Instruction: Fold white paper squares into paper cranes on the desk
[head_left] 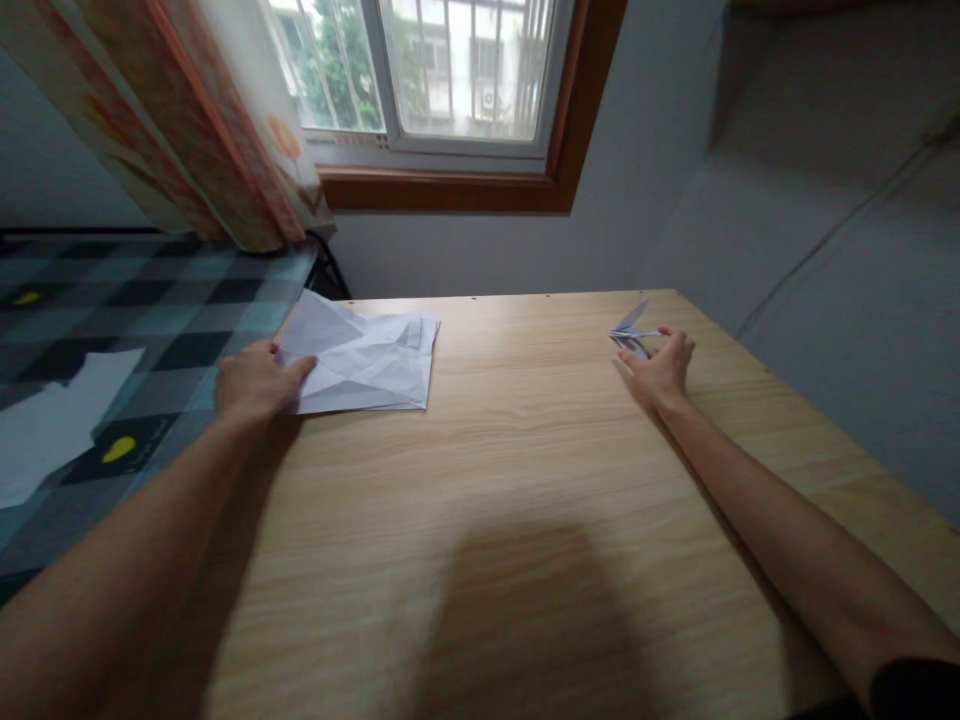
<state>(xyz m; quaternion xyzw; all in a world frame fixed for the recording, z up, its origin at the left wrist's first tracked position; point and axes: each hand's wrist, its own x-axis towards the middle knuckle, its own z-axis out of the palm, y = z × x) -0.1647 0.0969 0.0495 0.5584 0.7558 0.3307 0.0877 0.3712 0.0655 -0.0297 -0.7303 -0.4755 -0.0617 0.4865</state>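
Both hands are stretched well apart over a pale wooden table [480, 450]. Left hand [259, 383] grips the near-left edge of creased white paper [367, 365], thumb on top; the paper lies flat, spreading rightward from that thumb. Right hand [664, 368] has thumb and fingers narrowed about a small folded paper piece [628, 332], whose pointed flap rises just beyond the fingertips; whether it touches the table is unclear. More white paper [67, 420] lies left of the left hand, on a checked cloth [232, 290]. The step appears to be positioning or picking up the papers; moving on would call for a light pinch, sparing the folds.
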